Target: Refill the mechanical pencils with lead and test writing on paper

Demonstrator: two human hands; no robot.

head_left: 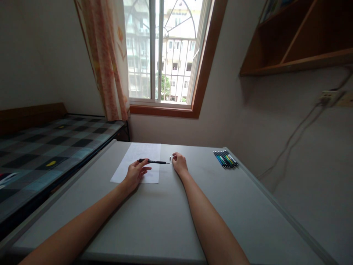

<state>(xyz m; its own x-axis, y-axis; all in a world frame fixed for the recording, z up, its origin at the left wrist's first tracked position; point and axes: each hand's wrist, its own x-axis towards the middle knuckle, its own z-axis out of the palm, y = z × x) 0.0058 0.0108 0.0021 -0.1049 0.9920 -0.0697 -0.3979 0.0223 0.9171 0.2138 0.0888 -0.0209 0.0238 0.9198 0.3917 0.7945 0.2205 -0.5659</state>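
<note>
My left hand [135, 173] pinches a black pen [156, 161] between thumb and fingers, its other fingers loosely curled. The pen is held roughly level above a sheet of white paper [149, 176], and a thin pale tip sticks out of its right end. Close to that tip is my right hand [179, 162], with its fingers curled together. A small silvery piece [170, 158] shows beside the right fingertips; whether they touch it is too small to tell. What the right fingers may hold is hidden.
A row of several pens [225, 159] lies near the right edge of the white table [165, 221]. To the left stands a bed [82, 141] with a checked cover. A window [162, 51], a curtain [107, 59] and a wall shelf [292, 40] are beyond.
</note>
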